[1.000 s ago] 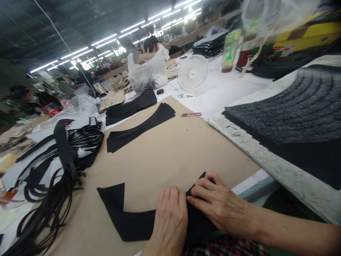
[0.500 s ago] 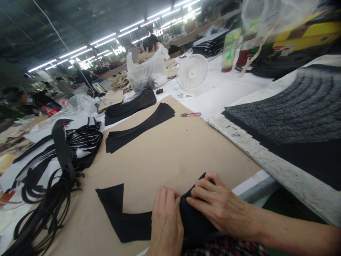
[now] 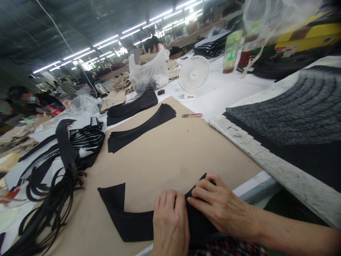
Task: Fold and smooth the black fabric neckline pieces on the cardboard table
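Observation:
A black curved fabric piece (image 3: 137, 225) lies along the near edge of the brown paper-covered tabletop. Its left end angles up to a broad, flat tip. My left hand (image 3: 171, 218) is closed over the middle of it, knuckles up, the fingertips hidden against the cloth. Just to the right, my right hand (image 3: 213, 201) pinches the upper edge of the same piece with curled fingers. A small gap of black cloth shows between the two hands. Farther back rests a small stack of similar black curved pieces (image 3: 141, 129).
Pink-handled thread snips (image 3: 192, 115) lie beyond the stack, near a white fan (image 3: 193, 74). Black straps (image 3: 64, 156) pile up at the left. At right, a grey board (image 3: 247, 156) carries dark textured panels (image 3: 287, 106). Bottles (image 3: 231, 53) stand behind; people sit farther off.
My left hand has shifted slightly to the right along the fabric, closer to my right hand. My right hand keeps its hold in nearly the same place.

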The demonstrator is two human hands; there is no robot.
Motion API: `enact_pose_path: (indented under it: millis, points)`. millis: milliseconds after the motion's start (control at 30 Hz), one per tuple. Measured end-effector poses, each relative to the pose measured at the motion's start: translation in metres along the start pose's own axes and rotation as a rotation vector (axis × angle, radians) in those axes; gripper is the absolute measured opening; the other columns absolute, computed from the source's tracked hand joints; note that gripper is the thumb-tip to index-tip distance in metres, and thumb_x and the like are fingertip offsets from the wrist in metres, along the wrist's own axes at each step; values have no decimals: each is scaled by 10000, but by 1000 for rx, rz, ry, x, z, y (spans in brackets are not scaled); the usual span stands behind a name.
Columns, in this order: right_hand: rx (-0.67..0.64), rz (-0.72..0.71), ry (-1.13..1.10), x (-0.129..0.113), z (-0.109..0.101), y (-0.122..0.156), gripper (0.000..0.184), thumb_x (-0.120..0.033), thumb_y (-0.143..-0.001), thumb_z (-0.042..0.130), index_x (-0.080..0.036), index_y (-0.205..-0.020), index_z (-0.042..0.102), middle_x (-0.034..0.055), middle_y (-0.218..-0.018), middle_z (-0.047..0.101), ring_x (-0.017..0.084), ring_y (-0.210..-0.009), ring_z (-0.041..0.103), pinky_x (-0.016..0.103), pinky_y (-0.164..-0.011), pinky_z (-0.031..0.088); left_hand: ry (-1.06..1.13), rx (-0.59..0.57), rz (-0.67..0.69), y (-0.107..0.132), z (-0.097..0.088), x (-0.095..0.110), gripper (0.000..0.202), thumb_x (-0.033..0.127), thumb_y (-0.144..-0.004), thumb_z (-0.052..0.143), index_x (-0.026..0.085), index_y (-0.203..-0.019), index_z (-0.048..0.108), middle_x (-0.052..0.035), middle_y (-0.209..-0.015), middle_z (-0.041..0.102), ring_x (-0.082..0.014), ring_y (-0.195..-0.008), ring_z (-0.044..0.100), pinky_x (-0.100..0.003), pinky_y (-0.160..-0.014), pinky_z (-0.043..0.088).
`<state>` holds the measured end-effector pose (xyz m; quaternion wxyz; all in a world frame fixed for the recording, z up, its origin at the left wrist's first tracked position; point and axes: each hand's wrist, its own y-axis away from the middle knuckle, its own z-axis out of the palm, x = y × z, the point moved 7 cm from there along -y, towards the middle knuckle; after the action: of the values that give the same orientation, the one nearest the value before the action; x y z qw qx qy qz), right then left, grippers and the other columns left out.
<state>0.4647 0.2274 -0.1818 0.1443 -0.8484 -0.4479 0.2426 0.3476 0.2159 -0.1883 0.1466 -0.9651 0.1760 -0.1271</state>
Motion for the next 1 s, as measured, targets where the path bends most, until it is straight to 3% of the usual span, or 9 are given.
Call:
enact_pose_path:
  millis: [267, 467, 567, 667, 733, 833, 1000]
  points:
    - [-7, 6, 27, 0, 0, 0, 228, -131, -935, 441, -174, -1061, 626, 47, -871, 600, 197, -864, 482, 411, -869, 284, -138, 25, 40, -6, -2, 6, 242, -4, -833, 379, 192, -798, 518, -38, -790, 508, -225, -753, 456, -384, -711, 360]
    - [-18, 2, 5, 2, 3, 1, 238, -147, -947, 428, -175, -1084, 620, 53, -881, 607, 200, -865, 481, 421, -880, 280, -220, -102, 136, -17, 0, 8, 231, -32, -778, 407, 174, -796, 510, -59, -805, 513, -236, -751, 463, -395, -692, 430]
    - [-16, 0, -6, 2, 4, 1, 250, -146, -947, 421, -174, -1100, 616, 55, -877, 609, 202, -858, 481, 426, -877, 283, -217, -81, 142, -26, -11, 1, 216, -11, -811, 403, 180, -796, 503, -54, -802, 510, -233, -751, 466, -389, -685, 441]
    - [-20, -1, -11, 2, 3, 0, 251, -134, -930, 445, -174, -1108, 617, 52, -881, 609, 196, -857, 483, 418, -869, 287, -162, 13, 55, -28, -28, -14, 181, 41, -880, 407, 185, -838, 510, -42, -824, 516, -219, -779, 483, -374, -712, 444]
    - [-18, 4, -18, 2, 2, 0, 249, -125, -914, 461, -177, -1097, 621, 51, -886, 607, 192, -861, 483, 415, -873, 286, -58, 61, 7, -19, -34, -20, 145, 84, -912, 428, 188, -881, 525, -34, -841, 523, -199, -786, 497, -344, -720, 448]
    - [-18, 38, -52, 3, -1, -1, 211, -124, -899, 486, -191, -1038, 629, 45, -895, 601, 197, -880, 480, 418, -879, 279, 97, 91, 55, 6, -28, -14, 193, 88, -920, 433, 182, -1033, 558, -50, -917, 546, -172, -798, 519, -296, -712, 453]
    - [-109, 215, -193, 13, -6, -12, 210, -108, -872, 533, -229, -1028, 603, 21, -975, 596, 199, -927, 484, 384, -866, 289, 13, 172, 143, 42, -9, -1, 341, 74, -921, 387, 133, -1212, 554, -106, -1008, 595, -217, -909, 556, -327, -746, 451]
